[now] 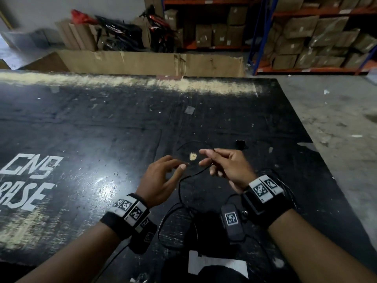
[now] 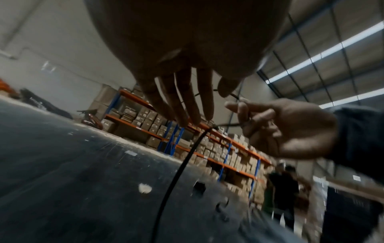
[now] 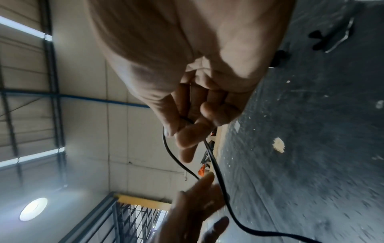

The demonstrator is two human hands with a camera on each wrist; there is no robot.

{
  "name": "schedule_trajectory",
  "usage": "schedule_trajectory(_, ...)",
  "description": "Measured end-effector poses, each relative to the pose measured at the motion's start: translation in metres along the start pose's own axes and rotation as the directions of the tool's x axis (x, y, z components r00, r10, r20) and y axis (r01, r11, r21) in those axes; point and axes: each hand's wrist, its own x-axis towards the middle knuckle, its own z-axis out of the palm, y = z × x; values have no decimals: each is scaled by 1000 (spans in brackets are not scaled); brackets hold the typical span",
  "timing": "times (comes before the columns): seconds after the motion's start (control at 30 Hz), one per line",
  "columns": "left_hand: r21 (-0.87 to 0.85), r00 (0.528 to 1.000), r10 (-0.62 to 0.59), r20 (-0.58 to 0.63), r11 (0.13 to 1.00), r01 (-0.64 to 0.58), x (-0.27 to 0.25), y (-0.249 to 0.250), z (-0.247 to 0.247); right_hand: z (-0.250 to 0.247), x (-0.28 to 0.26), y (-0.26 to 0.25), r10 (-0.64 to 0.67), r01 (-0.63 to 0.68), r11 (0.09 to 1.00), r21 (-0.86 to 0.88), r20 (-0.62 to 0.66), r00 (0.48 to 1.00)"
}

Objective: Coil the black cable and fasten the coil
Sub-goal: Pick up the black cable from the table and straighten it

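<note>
Both hands hover over the worktop: left hand spread and holding nothing, just beside the black cable, which seemingly runs up rightward into the pinching right hand.

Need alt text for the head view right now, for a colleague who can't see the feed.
Over a scuffed black table, the right hand pinches a thin black cable while the open left hand reaches toward it. The loose cable trails down toward the person. Shelves of cardboard boxes stand behind.
</note>
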Motion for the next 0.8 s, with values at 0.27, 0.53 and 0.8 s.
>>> schedule_trajectory(0.27,-709,930,-260,258,604,365,42,52,-15,11,-33,-5,-186,195,948,-251,59,981)
schedule_trajectory(0.53,-811,897,-154,415,384,442,40,75,-18,13,-51,6,-222,238,911,-337,85,971)
schedule_trajectory(0.8,-904,919,-165,358,185,385,32,87,-27,13,-60,14,-204,257,902,-347,181,962)
